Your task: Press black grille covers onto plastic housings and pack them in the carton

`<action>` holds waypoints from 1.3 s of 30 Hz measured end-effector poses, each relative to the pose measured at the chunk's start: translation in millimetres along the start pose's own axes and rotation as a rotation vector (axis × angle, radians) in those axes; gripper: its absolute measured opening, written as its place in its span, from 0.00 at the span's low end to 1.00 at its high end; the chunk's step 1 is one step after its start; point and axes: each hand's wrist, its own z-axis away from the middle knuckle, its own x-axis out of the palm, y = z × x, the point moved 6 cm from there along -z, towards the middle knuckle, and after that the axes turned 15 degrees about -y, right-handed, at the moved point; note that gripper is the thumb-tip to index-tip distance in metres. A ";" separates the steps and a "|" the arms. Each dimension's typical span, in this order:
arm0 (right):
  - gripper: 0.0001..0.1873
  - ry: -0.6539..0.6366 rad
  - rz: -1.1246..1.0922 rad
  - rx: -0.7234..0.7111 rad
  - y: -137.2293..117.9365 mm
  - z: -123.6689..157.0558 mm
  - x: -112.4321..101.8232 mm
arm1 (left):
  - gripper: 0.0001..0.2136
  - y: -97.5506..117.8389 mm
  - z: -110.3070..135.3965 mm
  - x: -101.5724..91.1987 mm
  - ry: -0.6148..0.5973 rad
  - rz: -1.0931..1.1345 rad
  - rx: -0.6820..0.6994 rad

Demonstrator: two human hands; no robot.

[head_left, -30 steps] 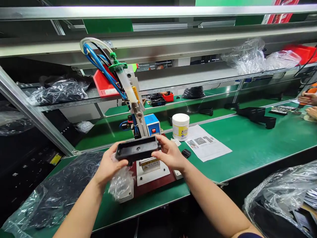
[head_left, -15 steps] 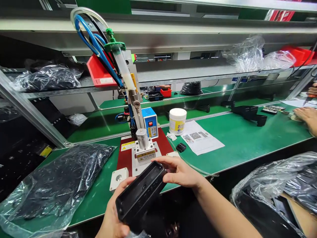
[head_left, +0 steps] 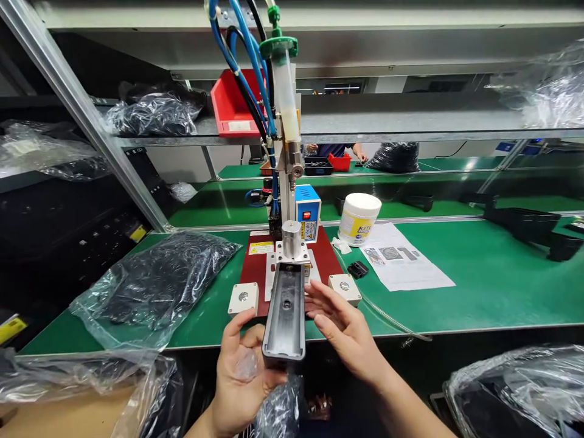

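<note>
A long black plastic housing [head_left: 286, 322], hollow side up with a round hole in its floor, points away from me with its far end at the metal fixture [head_left: 292, 243] of a bench press. My left hand [head_left: 244, 371] grips its near end from the left and below; a piece of clear plastic film [head_left: 246, 365] shows by the palm. Along the housing's right side, my right hand [head_left: 342, 331] has its fingers apart, their tips close to the wall; whether they touch it I cannot tell. White button boxes [head_left: 243, 298] flank the press's red base [head_left: 255, 267].
A clear bag of black parts [head_left: 159, 286] lies left on the green bench. Right of the press are a white tub [head_left: 360, 219], a small black part [head_left: 358, 269] and a printed sheet [head_left: 410, 267]. Plastic-lined boxes stand below; another person [head_left: 337, 150] is across the bench.
The housing has turned from a slant to pointing straight away, its far end now at the press fixture. My right hand has loosened from its far end. The view has swung left.
</note>
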 end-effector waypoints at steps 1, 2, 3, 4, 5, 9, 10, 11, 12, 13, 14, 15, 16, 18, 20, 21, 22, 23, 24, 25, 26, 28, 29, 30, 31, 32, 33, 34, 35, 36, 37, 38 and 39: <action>0.25 -0.024 0.001 0.000 -0.5 0.8 4.3 | 0.35 1.0 -0.1 -0.2 -0.005 -0.016 0.006; 0.26 -0.047 0.002 0.002 -1.0 1.9 8.4 | 0.34 1.3 0.0 -0.4 -0.008 -0.028 0.008; 0.26 -0.068 0.008 0.006 -1.2 3.3 12.4 | 0.33 0.7 0.3 -0.6 -0.008 -0.037 0.010; 0.27 -0.088 0.016 0.014 -1.1 5.0 16.4 | 0.33 -0.4 0.9 -1.0 -0.002 -0.045 0.010; 0.28 -0.105 0.024 0.024 -0.5 6.7 20.5 | 0.32 -2.0 1.9 -1.3 0.008 -0.053 0.011; 0.36 -0.154 -0.005 0.076 5.8 11.3 39.1 | 0.32 -8.8 6.3 -1.6 0.052 -0.110 0.016; 0.39 -0.169 -0.020 0.081 7.3 11.1 44.5 | 0.31 -9.9 7.1 -2.1 0.068 -0.119 0.019; 0.41 -0.182 -0.026 0.083 8.5 10.1 49.8 | 0.31 -10.5 7.7 -3.1 0.089 -0.125 0.023; 0.43 -0.192 -0.019 0.082 9.5 8.5 54.5 | 0.31 -10.5 8.4 -4.7 0.113 -0.130 0.027; 0.43 -0.196 0.000 0.080 10.4 6.3 58.6 | 0.31 -10.0 9.0 -6.5 0.136 -0.136 0.030; 0.43 -0.195 0.025 0.078 11.2 3.5 61.9 | 0.31 -8.8 9.7 -8.5 0.156 -0.143 0.034; 0.43 -0.195 0.050 0.076 12.0 0.5 64.9 | 0.30 -7.0 10.4 -10.7 0.172 -0.151 0.037; 0.42 -0.196 0.071 0.073 12.9 -2.7 67.6 | 0.30 -4.4 11.0 -13.0 0.182 -0.159 0.039; 0.40 -0.204 0.108 0.067 14.9 -8.8 72.5 | 0.28 3.1 11.0 -19.6 0.191 -0.176 0.042; 0.39 -0.216 0.162 0.060 16.7 -13.1 76.8 | 0.27 13.6 7.4 -32.4 0.204 -0.205 0.033; 0.38 -0.219 0.196 0.059 17.9 -14.2 78.6 | 0.26 19.4 3.4 -42.6 0.219 -0.230 0.021; 0.37 -0.222 0.229 0.058 19.2 -14.5 80.2 | 0.26 25.6 -2.3 -55.7 0.242 -0.266 0.007; 0.36 -0.228 0.256 0.060 21.0 -14.0 81.7 | 0.26 31.4 -9.9 -71.5 0.271 -0.305 -0.007; 0.35 -0.231 0.276 0.062 23.1 -12.8 82.8 | 0.27 36.6 -19.2 -89.7 0.306 -0.338 -0.017; 0.34 -0.230 0.291 0.067 25.6 -11.0 83.2 | 0.28 40.3 -30.7 -108.6 0.330 -0.365 -0.028; 0.32 -0.225 0.302 0.070 28.3 -8.7 82.9 | 0.30 41.8 -43.6 -127.9 0.350 -0.348 -0.030; 0.29 -0.205 0.322 0.081 34.5 -3.2 80.0 | 0.35 34.4 -73.3 -163.1 0.349 -0.216 -0.068; 0.27 -0.187 0.334 0.082 37.3 -0.3 77.3 | 0.37 27.7 -89.0 -177.4 0.336 -0.149 -0.084; 0.26 -0.167 0.348 0.081 39.7 2.7 74.0 | 0.40 18.7 -104.8 -189.0 0.318 -0.087 -0.110; 0.24 -0.149 0.364 0.077 41.8 5.7 70.2 | 0.41 8.4 -120.2 -198.1 0.299 -0.042 -0.136; 0.23 -0.129 0.382 0.072 43.6 8.6 66.2 | 0.43 -3.0 -135.1 -205.2 0.284 -0.012 -0.158; 0.22 -0.113 0.401 0.074 45.5 11.5 62.0 | 0.44 -15.3 -149.3 -210.6 0.273 0.007 -0.179; 0.20 -0.103 0.419 0.083 47.8 14.3 58.1 | 0.44 -28.2 -162.5 -214.6 0.267 0.017 -0.193; 0.20 -0.098 0.433 0.095 50.5 17.1 54.6 | 0.45 -41.3 -174.6 -217.5 0.264 0.022 -0.201; 0.19 -0.092 0.442 0.107 53.5 19.9 51.2 | 0.45 -54.6 -185.3 -219.5 0.263 0.029 -0.206; 0.19 -0.085 0.447 0.117 56.9 22.6 48.1 | 0.45 -67.5 -194.6 -220.8 0.261 0.035 -0.209; 0.18 -0.072 0.447 0.126 60.6 25.3 45.0 | 0.45 -79.6 -202.1 -221.7 0.261 0.038 -0.209; 0.18 -0.048 0.443 0.130 64.4 27.9 41.8 | 0.45 -90.5 -207.8 -222.5 0.260 0.039 -0.207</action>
